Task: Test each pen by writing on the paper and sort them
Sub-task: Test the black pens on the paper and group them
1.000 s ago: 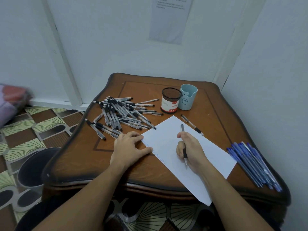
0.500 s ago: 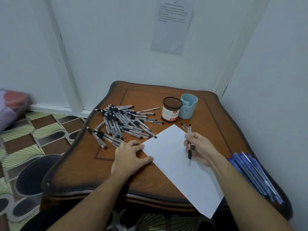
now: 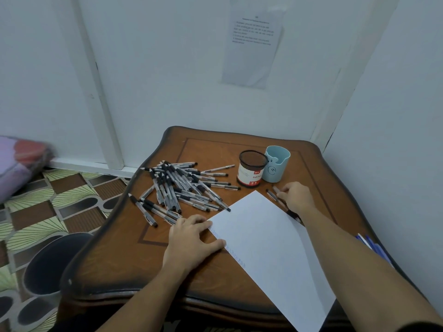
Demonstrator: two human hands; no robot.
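Setting down: right hand [image 3: 297, 196] low on table [image 3: 318, 178] beside paper's [image 3: 263, 236] far corner, fingers on pen [image 3: 275, 197]; pinched or let go, cannot tell.
Holding flat: left hand [image 3: 191, 238] spread on paper's near-left edge, gripping nothing.
Handling: light, stiff, smooth barrel, likely to roll; best pinched at dark rubber grip.
Pointing: long axis diagonal, far-left to near-right.
Waiting: pen pile [image 3: 179, 188] left of paper.

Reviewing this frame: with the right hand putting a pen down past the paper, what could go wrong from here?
1. The right hand sets its pen among the loose pens beside the paper, not in either cup; tested pens might get confused.
2. The paper overhangs the table edge; if the left hand lifts, it may slide.
3. The pen pile lies near the left edge and could roll off.
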